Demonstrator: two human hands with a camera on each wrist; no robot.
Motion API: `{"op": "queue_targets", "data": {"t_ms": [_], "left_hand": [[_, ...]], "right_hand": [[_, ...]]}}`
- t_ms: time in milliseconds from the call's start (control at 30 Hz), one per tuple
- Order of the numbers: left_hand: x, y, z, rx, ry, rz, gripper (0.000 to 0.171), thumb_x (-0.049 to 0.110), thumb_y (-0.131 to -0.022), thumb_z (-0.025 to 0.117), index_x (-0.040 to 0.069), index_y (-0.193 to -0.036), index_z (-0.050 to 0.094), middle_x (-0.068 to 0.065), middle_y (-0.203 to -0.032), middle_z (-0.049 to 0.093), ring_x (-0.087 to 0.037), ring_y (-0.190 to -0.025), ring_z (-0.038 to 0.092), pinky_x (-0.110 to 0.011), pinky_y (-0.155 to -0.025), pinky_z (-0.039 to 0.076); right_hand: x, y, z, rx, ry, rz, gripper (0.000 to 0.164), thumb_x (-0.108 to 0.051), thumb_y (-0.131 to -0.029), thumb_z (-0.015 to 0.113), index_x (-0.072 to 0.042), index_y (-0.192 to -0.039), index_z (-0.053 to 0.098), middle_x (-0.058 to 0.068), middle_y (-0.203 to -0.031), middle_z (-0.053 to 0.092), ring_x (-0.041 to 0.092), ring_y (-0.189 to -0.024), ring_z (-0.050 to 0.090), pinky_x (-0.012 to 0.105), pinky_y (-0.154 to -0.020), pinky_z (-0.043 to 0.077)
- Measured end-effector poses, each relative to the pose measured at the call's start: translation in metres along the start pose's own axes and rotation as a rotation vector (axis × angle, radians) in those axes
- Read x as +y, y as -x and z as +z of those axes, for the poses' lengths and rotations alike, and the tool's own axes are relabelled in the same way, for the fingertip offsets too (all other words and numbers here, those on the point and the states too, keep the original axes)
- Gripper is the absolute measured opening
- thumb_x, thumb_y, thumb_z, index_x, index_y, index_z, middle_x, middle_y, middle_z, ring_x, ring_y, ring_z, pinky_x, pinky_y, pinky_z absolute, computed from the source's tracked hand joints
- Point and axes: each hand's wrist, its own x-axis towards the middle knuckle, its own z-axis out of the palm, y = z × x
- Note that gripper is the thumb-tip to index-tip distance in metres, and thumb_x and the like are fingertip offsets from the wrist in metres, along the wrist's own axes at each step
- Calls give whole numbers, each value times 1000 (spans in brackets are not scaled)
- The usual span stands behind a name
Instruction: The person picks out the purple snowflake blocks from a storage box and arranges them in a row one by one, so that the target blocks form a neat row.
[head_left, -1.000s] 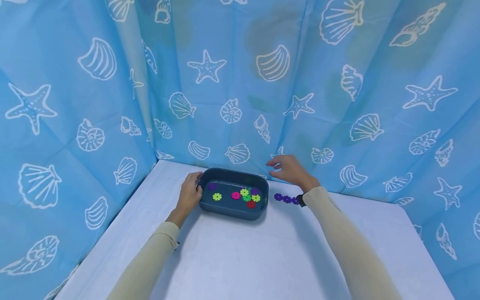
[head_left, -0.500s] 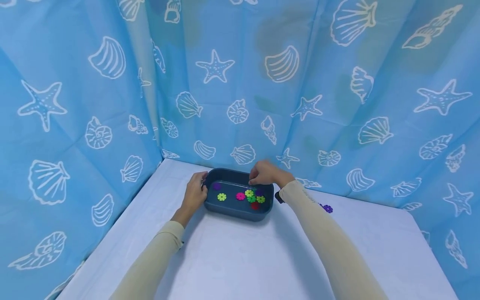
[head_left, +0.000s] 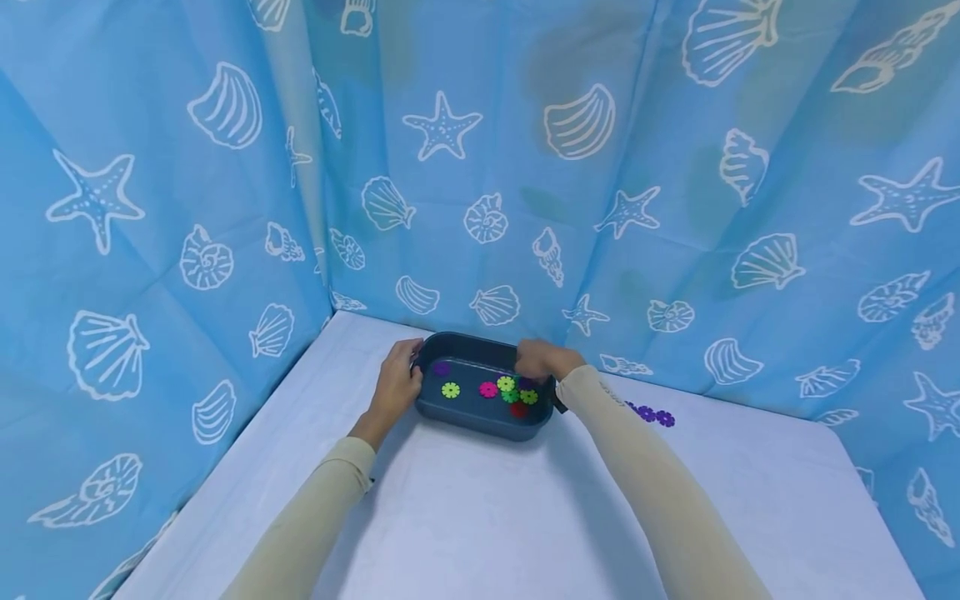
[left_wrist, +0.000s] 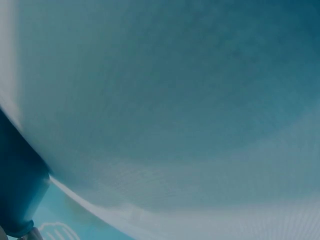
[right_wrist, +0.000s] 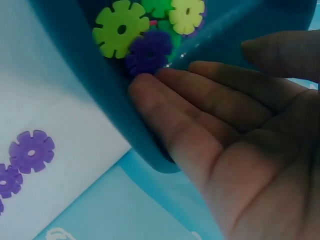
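A dark blue plastic bin (head_left: 480, 423) stands near the back of the table with several flower-shaped plastic discs inside. My left hand (head_left: 395, 382) grips its left end, thumb at the rim. My right hand (head_left: 547, 360) reaches into the bin's right end. In the right wrist view its fingers (right_wrist: 192, 100) are extended, the tips at a purple disc (right_wrist: 149, 51), with the thumb held apart. Beside that disc lie a yellow-green disc (right_wrist: 121, 29) and other green and yellow ones. A pink disc (head_left: 488, 389) and a red disc (head_left: 519, 410) lie farther left and nearer me.
Right of the bin, a row of purple discs (head_left: 648, 412) lies on the white tablecloth (head_left: 480, 517), partly behind my right sleeve. A blue shell-print curtain (head_left: 480, 167) hangs close behind the table. The left wrist view is mostly a blurred teal surface.
My right hand has come from above the bin's right rim, leftward and then down into the bin among the discs. The left hand keeps its grip. The view has shifted slightly.
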Motion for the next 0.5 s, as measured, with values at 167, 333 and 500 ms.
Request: {"op": "queue_targets", "data": {"t_ms": [167, 333, 500], "left_hand": [[1, 0, -1, 3, 4, 9, 44, -10, -90, 56, -3, -133, 50, -18, -129, 52, -28, -122, 55, -36, -103, 47], [1, -1, -2, 8, 6, 16, 44, -10, -90, 56, -3, -133, 50, -17, -130, 52, -28, -123, 54, -36, -104, 47], [0, 0, -2, 7, 2, 27, 44, -11, -90, 56, -3, -132, 50, -17, -130, 52, -28, -123, 54, -35, -104, 46]], "right_hand": [[3, -1, 2, 1, -27, -17, 30, -12, -97, 53, 4, -119, 64, 13, -104, 68, 26, -92, 66, 36, -80, 60], [5, -4, 7, 46, 40, -28, 19, -19, -91, 68, -3, -100, 74, 7, -91, 70, 20, -82, 65, 38, -78, 59], [5, -8, 13, 91, 128, -30, 20, -22, -80, 81, -6, -92, 75, 3, -88, 70, 17, -79, 62, 36, -78, 59]]}}
